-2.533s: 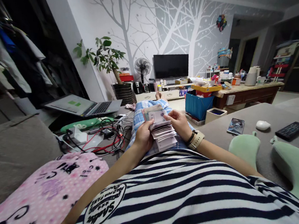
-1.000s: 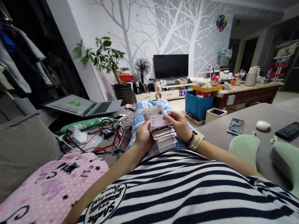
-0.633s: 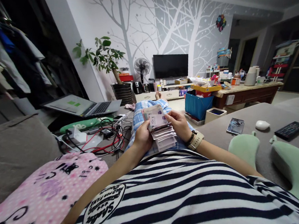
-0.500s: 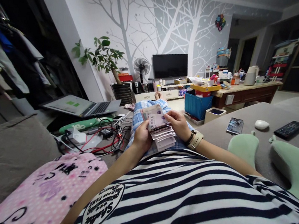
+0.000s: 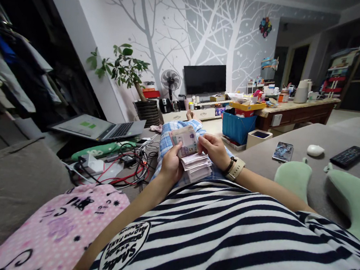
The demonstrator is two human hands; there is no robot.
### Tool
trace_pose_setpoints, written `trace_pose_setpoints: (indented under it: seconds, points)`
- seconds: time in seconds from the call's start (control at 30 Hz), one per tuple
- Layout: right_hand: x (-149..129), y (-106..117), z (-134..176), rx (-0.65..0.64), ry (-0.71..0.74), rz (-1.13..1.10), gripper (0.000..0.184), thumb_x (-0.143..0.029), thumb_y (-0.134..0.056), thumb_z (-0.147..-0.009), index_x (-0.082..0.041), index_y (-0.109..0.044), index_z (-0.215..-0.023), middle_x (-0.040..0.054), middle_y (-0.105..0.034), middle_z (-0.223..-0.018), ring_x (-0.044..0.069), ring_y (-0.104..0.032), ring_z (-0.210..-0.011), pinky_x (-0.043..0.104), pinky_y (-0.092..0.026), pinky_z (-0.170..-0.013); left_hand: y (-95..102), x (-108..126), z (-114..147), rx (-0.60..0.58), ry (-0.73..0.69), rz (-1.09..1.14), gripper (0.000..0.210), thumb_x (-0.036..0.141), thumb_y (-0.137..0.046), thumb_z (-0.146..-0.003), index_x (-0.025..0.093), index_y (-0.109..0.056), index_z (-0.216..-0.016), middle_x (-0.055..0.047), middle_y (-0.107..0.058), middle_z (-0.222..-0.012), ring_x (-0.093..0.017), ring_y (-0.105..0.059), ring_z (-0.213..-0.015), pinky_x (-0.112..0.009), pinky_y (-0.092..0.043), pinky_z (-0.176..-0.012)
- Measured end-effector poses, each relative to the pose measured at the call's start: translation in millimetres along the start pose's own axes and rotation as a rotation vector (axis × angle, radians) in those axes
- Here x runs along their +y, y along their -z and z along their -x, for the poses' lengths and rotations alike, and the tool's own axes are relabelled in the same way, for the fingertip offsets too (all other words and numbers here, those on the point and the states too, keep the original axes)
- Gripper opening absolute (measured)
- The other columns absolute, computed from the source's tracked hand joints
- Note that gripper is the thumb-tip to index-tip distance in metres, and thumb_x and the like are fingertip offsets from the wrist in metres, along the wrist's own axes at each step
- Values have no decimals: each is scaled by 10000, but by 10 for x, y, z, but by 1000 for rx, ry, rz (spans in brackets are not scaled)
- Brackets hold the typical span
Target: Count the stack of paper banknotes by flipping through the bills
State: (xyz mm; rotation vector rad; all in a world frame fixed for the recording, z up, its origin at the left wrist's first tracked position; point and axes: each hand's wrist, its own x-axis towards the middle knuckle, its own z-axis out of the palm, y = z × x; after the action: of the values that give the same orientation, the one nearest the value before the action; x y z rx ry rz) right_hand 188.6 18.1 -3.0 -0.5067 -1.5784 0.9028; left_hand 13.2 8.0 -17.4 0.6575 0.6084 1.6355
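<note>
My left hand (image 5: 172, 162) is closed around a stack of banknotes (image 5: 187, 141), its thumb pressed on the top note, which shows a large 5. The lower parts of many notes (image 5: 197, 168) fold down in layers toward my striped shirt. At the right edge of the stack, my right hand (image 5: 214, 151) has its thumb and fingers pinched together; whether a note lies between them is hidden. Both hands are above my lap, over blue checked trousers (image 5: 166, 138). A dark bracelet and a pale watch (image 5: 236, 168) circle my right wrist.
On the left are an open laptop (image 5: 102, 128), tangled cables (image 5: 134, 164) and a pink spotted cloth (image 5: 69, 222). To the right, a phone (image 5: 282, 151), a white case (image 5: 315, 150), a remote control (image 5: 348, 156) and a green neck pillow (image 5: 351, 198) lie on the grey sofa.
The top note has changed to one showing a clear 5, and the folded-down layers look closer together. My right fingers have shifted slightly at the stack's edge; my left hand stays put.
</note>
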Motion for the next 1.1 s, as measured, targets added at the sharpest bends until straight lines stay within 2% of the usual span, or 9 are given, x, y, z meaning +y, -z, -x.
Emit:
trace_pose_setpoints:
  seconds: [0.13, 0.27, 0.43, 0.57, 0.73, 0.97, 1.1]
  points:
    - [39, -2, -46, 78, -35, 30, 845, -1038, -1000, -782, -297, -599, -720, -18, -602, -680, 193, -507, -711, 375, -458, -729, 40, 10, -9, -25, 14, -24, 528, 165, -903, -950, 147, -912, -1478, -161, -1000, -1264, -431, -974, -1311, -559, -780, -1228]
    - [92, 14, -84, 152, -77, 75, 831, -995, -1037, -758, -285, -606, -719, -32, -581, -704, 188, -507, -747, 362, -442, -740, 85, 37, 5, -53, 42, -94, 477, 142, -920, -895, 141, -929, -1372, -157, -1000, -1209, -443, -974, -1300, -547, -776, -1222]
    - [90, 31, -67, 127, -71, 94, 835, -1001, -1014, -759, -283, -594, -684, -37, -547, -688, 181, -480, -745, 359, -413, -730, 80, 44, 42, -67, 44, -100, 417, 98, -912, -886, 175, -946, -1294, -139, -1000, -1148, -473, -953, -1366, -554, -761, -1255]
    - [69, 23, -58, 129, -66, 96, 821, -952, -1049, -753, -284, -578, -676, -43, -526, -676, 174, -454, -734, 349, -393, -699, 61, 29, 46, -46, 29, -86, 433, 89, -927, -856, 173, -938, -1281, -138, -998, -1167, -461, -964, -1321, -560, -779, -1219]
    - [64, 15, -63, 147, -56, 91, 800, -939, -1056, -781, -282, -607, -699, -38, -558, -679, 179, -476, -722, 351, -431, -699, 49, 16, 15, -36, 53, -46, 343, 165, -933, -936, 132, -928, -1278, -172, -989, -1205, -440, -967, -1304, -542, -790, -1189]
    - [40, 2, -48, 163, -74, 21, 779, -914, -1104, -698, -280, -655, -753, -19, -639, -732, 189, -541, -742, 364, -488, -730, 25, 18, 2, -13, 60, -27, 414, 181, -916, -996, 102, -917, -1403, -188, -992, -1254, -425, -974, -1299, -537, -788, -1200]
    - [10, -5, -34, 159, -77, -11, 745, -868, -1114, -708, -284, -658, -792, -9, -666, -763, 204, -582, -767, 366, -509, -732, 18, 9, -7, -11, 54, -26, 449, 248, -895, -1032, 141, -924, -1467, -175, -997, -1283, -429, -972, -1319, -546, -789, -1200]
